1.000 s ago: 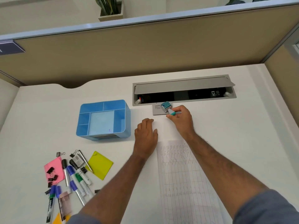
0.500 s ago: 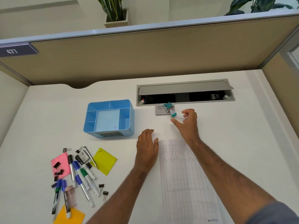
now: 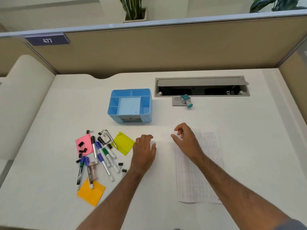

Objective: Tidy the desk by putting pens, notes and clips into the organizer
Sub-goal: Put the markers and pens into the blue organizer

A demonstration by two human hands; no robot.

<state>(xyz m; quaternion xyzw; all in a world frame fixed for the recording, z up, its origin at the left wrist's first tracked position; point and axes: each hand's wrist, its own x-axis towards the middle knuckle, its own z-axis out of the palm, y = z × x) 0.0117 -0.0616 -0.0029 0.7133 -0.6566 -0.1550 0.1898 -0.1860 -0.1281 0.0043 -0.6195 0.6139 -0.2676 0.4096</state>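
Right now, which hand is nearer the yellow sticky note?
Left. The left hand rests just right of the yellow sticky note, nearly touching its edge; the right hand is farther right, over the printed sheet.

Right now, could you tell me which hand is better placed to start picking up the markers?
Left. The left hand rests beside the markers; the right hand hovers over the printed sheet, farther away.

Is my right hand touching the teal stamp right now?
Apart. The head view shows the right hand near the printed sheet, with bare desk between it and the teal stamp.
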